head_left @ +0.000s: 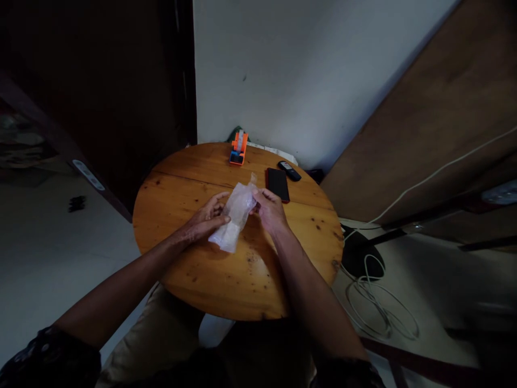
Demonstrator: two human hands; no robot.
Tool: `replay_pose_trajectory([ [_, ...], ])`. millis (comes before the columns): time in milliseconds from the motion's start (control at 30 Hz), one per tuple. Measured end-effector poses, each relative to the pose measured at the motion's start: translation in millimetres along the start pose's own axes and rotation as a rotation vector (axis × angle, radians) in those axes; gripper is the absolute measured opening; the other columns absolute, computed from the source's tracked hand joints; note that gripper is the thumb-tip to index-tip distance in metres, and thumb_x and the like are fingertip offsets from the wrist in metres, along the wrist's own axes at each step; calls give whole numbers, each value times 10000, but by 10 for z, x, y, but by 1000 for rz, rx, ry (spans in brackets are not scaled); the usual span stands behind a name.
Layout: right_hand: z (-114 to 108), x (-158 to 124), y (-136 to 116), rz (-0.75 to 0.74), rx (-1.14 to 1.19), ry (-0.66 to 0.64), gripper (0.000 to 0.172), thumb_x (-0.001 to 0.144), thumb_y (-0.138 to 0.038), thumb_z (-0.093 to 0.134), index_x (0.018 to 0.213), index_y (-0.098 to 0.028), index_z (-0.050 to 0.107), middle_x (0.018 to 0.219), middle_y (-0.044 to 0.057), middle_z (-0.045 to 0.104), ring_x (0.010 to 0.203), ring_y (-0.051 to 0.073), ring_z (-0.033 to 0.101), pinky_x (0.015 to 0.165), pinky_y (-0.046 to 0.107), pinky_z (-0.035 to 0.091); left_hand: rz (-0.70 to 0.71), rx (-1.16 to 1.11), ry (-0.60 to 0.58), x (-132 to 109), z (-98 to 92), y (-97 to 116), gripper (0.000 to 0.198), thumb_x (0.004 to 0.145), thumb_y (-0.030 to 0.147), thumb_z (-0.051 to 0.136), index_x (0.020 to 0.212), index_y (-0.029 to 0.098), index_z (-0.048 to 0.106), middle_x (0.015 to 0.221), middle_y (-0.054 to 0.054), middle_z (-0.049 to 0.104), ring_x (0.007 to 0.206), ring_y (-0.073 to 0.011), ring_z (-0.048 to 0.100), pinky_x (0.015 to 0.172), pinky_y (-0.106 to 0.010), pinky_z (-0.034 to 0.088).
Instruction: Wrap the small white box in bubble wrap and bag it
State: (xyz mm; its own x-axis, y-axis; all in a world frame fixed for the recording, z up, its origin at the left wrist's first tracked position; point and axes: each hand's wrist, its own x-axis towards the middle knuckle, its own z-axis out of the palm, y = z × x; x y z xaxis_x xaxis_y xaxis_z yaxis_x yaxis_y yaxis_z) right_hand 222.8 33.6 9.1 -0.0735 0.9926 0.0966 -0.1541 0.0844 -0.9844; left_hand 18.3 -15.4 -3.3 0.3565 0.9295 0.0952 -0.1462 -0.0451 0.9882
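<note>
Between my hands, above a round wooden table [181, 194], is a bubble-wrap packet [235, 215], whitish and see-through. What lies inside it, if anything, I cannot make out. My left hand [208, 218] grips its left side, thumb on top and the fingers behind. At its upper right, the thumb and fingers of my right hand [269, 209] pinch the edge. A small clear flap [253, 179], perhaps tape, sticks up from the packet's top end.
At the table's far edge stands an orange tape dispenser [239, 148]. Right of it lie a dark phone-like slab with a red edge [277, 185] and a small black handset [290, 170]. A wall rises behind. Coiled pale cable [379, 310] lies on the floor at right.
</note>
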Motion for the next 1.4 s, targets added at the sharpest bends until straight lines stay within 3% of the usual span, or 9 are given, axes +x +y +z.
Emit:
replay_pose_trajectory([
  [200,-23,14,-35,-33,-16,189,383,658,-526,786,822,-222,620,790,-4,641,711,145,620,565,252,520,-115,-93,77,3,24,35,448,633,299,793,1040,178,652,976,-30,691,873,-179,644,814,-295,496],
  [267,-7,-15,-85,-118,-141,200,334,701,-502,750,835,-222,628,778,-5,636,698,141,605,570,248,491,-153,-142,93,12,6,15,458,601,250,777,1042,181,672,992,-25,701,876,-177,646,821,-295,491],
  [433,135,-156,-131,-141,-477,-24,319,782,-531,668,865,-229,609,638,-49,574,578,124,532,561,257,418,-95,-246,96,41,-41,-45,603,538,161,740,1140,185,701,1118,-57,724,1029,-225,651,894,-317,479],
  [533,219,-215,-94,-151,-743,-8,430,720,-474,742,1051,-224,629,713,-32,639,646,151,567,619,279,415,-88,-265,68,47,-51,-50,660,546,152,731,1204,184,692,1145,-72,731,1082,-254,649,931,-345,470],
  [600,220,-211,-73,-155,-827,32,348,736,-392,709,1031,-218,652,747,-9,661,668,162,568,639,289,406,-80,-265,80,48,-53,-34,673,544,156,735,1216,179,691,1157,-77,732,1109,-264,644,953,-354,464],
  [700,143,-144,-67,-168,-730,65,129,759,-300,580,814,-213,657,687,-6,631,640,158,545,626,287,390,-42,-252,127,46,-51,12,645,541,170,748,1184,169,703,1177,-82,726,1148,-275,628,977,-356,456],
  [933,23,-20,-29,54,-136,154,193,664,-368,633,601,-216,532,572,-52,491,538,111,447,543,260,347,35,-313,314,81,-77,58,477,532,193,745,1008,173,717,1021,-40,742,954,-189,651,850,-275,477],
  [1133,5,3,26,164,-60,181,239,630,-365,658,569,-227,472,534,-56,464,501,106,425,485,252,324,36,-283,380,117,-111,13,486,543,231,736,1023,179,687,1016,-38,726,923,-184,643,818,-281,483],
  [1400,17,6,28,36,-138,145,281,652,-452,660,588,-220,514,569,-55,468,544,99,410,525,247,317,219,433,488,46,-108,-6,370,686,428,769,972,202,707,958,-48,642,889,-196,592,805,-311,483],
])
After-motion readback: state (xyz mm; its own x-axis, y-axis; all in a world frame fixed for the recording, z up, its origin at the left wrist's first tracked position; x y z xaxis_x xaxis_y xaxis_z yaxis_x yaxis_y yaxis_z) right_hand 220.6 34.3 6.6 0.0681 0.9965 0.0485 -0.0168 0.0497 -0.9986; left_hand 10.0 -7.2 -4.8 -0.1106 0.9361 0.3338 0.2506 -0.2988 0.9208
